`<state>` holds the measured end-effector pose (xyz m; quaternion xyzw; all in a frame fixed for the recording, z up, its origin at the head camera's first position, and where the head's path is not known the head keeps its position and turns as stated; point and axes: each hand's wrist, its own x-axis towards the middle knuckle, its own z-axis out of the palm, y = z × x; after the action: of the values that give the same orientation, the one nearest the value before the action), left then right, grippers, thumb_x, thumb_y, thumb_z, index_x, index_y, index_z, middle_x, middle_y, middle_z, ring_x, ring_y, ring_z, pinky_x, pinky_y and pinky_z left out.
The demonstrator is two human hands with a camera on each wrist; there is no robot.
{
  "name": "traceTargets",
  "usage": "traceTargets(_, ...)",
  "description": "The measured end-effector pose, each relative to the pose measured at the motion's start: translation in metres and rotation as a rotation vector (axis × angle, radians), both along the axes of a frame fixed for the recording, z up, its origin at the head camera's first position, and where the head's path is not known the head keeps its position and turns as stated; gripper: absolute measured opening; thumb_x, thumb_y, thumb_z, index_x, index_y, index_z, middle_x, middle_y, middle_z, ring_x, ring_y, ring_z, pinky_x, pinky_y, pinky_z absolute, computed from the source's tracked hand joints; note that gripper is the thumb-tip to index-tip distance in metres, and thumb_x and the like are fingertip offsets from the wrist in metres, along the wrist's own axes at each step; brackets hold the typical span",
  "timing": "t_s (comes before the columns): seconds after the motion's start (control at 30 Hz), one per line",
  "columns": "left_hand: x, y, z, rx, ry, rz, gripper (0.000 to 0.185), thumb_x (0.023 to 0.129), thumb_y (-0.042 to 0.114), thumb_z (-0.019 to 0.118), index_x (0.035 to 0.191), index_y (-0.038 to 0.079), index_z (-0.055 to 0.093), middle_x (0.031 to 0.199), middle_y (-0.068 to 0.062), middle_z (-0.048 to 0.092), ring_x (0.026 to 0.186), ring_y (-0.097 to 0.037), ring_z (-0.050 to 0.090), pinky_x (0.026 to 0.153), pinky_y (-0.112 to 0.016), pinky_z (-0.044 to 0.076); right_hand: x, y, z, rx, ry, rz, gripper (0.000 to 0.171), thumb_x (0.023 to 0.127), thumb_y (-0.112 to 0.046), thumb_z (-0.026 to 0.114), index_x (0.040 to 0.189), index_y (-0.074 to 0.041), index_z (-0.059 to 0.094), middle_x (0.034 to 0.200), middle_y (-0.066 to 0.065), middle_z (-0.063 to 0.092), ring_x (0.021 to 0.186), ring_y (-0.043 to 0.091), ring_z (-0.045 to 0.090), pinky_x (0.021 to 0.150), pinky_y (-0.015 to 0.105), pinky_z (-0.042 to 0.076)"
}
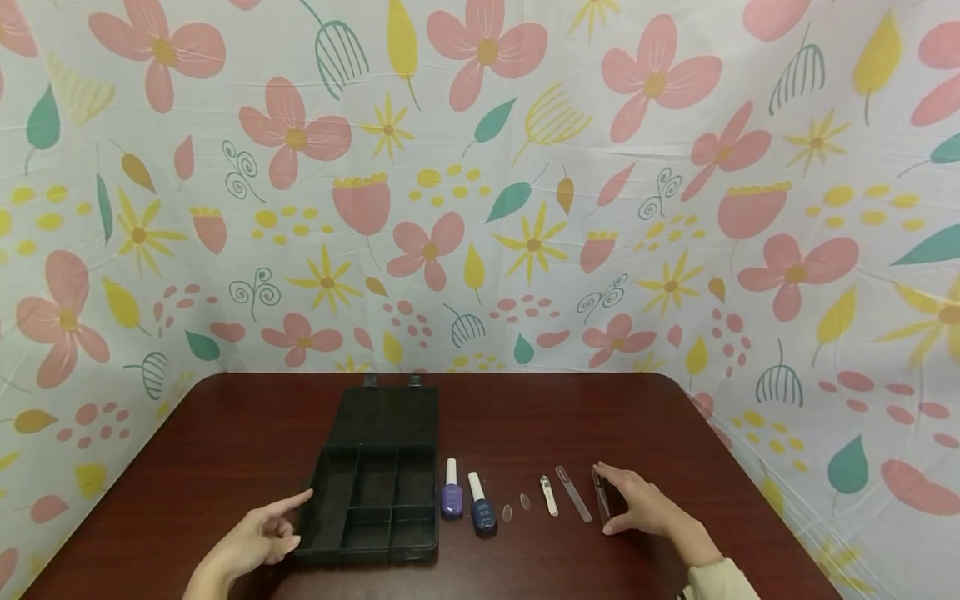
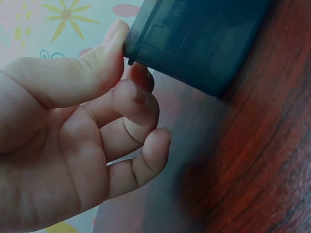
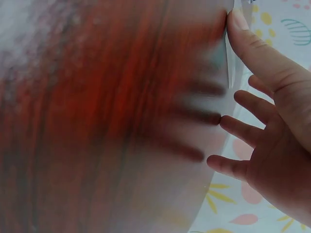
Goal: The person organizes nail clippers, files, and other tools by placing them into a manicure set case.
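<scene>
On the left of the table, a black compartment box (image 1: 393, 548) lies with its lid (image 1: 387, 414) folded back. My left hand (image 1: 251, 537) is at its left side, index finger stretched along the wall and thumb at the front corner. In the left wrist view, the thumb touches the box (image 2: 194, 53) while the other fingers curl loosely below. At the right, my right hand (image 1: 645, 502) holds a thin clear case (image 1: 602, 498) between thumb and forefinger. Its other fingers are spread in the right wrist view. Beside it lies a clear nail file (image 1: 573, 495).
Between the box and file sit a purple nail polish bottle (image 1: 452, 500), a dark blue nail polish bottle (image 1: 483, 517), two clear nail tips (image 1: 525, 501) and nail clippers (image 1: 550, 497). A flowered cloth (image 1: 480, 208) hangs behind the dark red wooden table (image 1: 540, 417).
</scene>
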<state>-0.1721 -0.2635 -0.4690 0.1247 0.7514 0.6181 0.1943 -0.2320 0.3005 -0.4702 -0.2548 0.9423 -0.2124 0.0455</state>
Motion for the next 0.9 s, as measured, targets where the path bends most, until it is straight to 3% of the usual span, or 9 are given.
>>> traceTargets(0.5,0.0,0.0,0.0,-0.009,0.008,-0.008,0.065,0.087,0.002,0.055,0.136,-0.012,0.015,0.066,-0.002,0.041,0.051,-0.009,0.034,0.05,-0.027,0.032,-0.005,-0.003,-0.001,0.002,-0.062,-0.082,0.094,0.055,-0.027,0.083,0.132,0.004,0.039,0.121,0.022,0.045,0.111,0.041,0.037,0.078,0.061,0.03)
traceTargets(0.7,0.0,0.0,-0.001,-0.013,0.014,-0.009,0.065,0.087,0.003,0.056,0.136,-0.012,0.015,0.066,-0.002,0.041,0.051,-0.009,0.034,0.05,-0.027,0.032,-0.008,-0.003,-0.001,-0.019,-0.058,-0.046,0.093,0.054,-0.023,0.084,0.13,0.006,0.039,0.127,0.024,0.04,0.113,0.044,0.035,0.077,0.064,0.029)
traceTargets(0.9,0.0,0.001,0.001,-0.025,0.008,0.002,0.066,0.087,0.003,0.057,0.136,-0.012,0.016,0.066,-0.002,0.041,0.051,-0.009,0.035,0.05,-0.027,0.033,-0.011,-0.006,0.001,-0.027,-0.006,0.04,0.095,0.051,-0.022,0.084,0.126,0.015,0.037,0.123,0.029,0.036,0.108,0.042,0.04,0.077,0.047,0.04)
